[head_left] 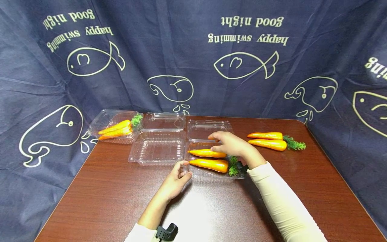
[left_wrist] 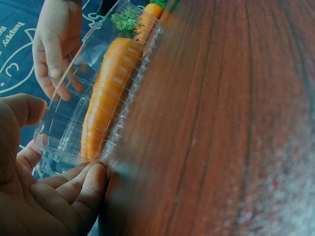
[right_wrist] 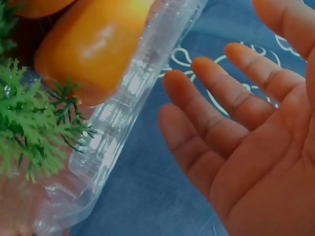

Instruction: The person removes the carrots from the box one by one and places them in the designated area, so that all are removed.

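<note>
At the left edge of a clear container, the left hand holds the rim between thumb and bent fingers. Over its far side, the right hand hovers, fingers loosely extended and apart. Inside the container lie two orange carrots side by side, tips left, green tops right; its lid leans back on the far side. Just left stands a second container, lid also raised. Farther left, a third container holds more carrots. To the right, two loose carrots rest on the brown table. Blue fabric hangs behind.
</note>
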Action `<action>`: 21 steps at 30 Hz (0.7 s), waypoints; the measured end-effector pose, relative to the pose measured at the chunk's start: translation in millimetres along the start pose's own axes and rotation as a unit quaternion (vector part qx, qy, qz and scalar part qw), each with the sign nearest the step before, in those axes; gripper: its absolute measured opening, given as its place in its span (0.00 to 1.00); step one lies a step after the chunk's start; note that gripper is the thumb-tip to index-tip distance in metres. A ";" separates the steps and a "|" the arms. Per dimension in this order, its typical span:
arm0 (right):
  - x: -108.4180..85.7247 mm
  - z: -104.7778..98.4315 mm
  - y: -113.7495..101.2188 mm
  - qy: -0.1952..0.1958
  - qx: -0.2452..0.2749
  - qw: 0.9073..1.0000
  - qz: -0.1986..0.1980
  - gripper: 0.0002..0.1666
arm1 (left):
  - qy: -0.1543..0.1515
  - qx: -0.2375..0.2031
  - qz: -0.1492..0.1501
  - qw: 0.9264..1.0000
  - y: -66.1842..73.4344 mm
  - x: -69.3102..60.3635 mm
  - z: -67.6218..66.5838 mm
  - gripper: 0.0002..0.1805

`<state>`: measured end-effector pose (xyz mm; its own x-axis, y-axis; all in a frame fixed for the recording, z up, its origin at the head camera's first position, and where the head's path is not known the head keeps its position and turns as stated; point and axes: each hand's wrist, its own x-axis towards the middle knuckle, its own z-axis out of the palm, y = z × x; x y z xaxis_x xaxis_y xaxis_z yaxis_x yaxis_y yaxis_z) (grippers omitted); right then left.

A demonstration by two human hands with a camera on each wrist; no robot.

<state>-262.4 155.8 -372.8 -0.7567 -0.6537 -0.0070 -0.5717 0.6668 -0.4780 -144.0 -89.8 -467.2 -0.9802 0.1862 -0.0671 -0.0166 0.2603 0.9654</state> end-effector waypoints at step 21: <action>8.2 20.1 2.1 -0.024 -0.047 0.998 -0.030 0.23 | 0.003 0.009 0.003 1.000 0.1 -0.2 0.2 0.24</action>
<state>-263.4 144.7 -391.5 -0.7058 -0.7080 -0.0246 -0.6440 0.6557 -0.3941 -143.7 -89.7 -467.1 -0.9813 0.1831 -0.0590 -0.0065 0.2751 0.9614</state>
